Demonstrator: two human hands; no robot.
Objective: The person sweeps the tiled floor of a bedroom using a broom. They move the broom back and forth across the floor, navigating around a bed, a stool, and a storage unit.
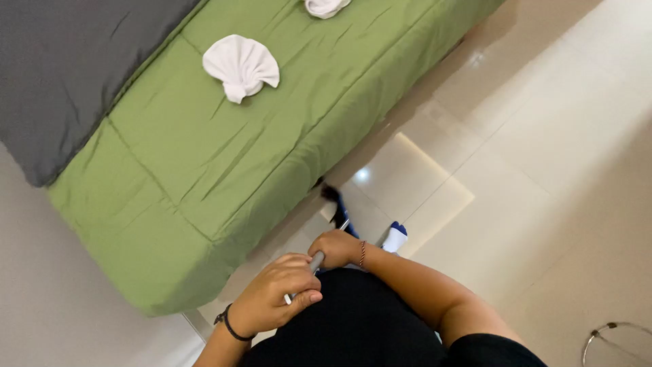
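Both my hands clench a broom handle [316,261], left hand [275,302] low, right hand [335,248] above; swung carelessly, it could snag the green bed cover [204,170].

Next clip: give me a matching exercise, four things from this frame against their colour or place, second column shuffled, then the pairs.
Things:
1. Folded towel
2. Quilted bed cover
3. Thin handle
4. Blanket

Descriptions:
A. Dark grey, at the upper left of the bed
B. White, fan-shaped, lying on the bed
C. Held by both the left hand and the right hand
D. Green, covering most of the bed

Pairs: 1-B, 2-D, 3-C, 4-A
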